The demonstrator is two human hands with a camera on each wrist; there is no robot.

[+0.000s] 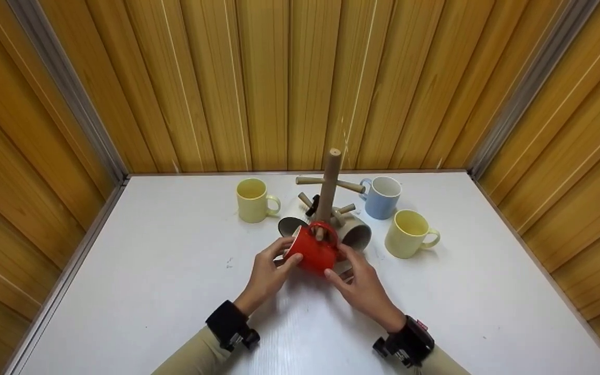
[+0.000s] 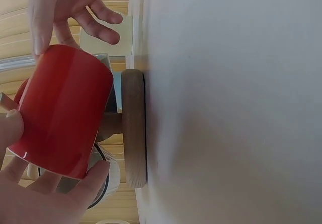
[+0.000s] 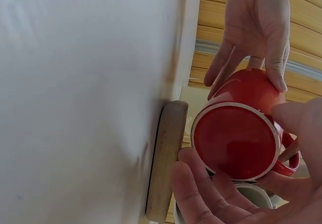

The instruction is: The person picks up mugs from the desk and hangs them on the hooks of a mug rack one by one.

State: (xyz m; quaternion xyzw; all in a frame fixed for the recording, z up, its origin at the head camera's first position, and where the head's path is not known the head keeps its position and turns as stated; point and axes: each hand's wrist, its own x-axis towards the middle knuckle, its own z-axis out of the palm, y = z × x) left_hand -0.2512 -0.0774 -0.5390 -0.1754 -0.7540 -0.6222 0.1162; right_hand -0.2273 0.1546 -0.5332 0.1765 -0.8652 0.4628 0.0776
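Observation:
A red mug lies tilted on its side at the front of a wooden mug tree. Its handle loops around a lower peg, whose end shows inside the loop. My left hand grips the mug's rim end, thumb on the near side. At the base end, my right hand holds the mug between thumb and fingers; the right wrist view shows the mug's round red bottom between both hands. Behind it, a pale mug and a dark-mouthed mug are at the tree's lower pegs, partly hidden.
A yellow mug stands upright left of the tree. To the right stand a light blue mug and another yellow mug. Bare upper pegs stick out above the hands. Wood-patterned walls enclose the white table.

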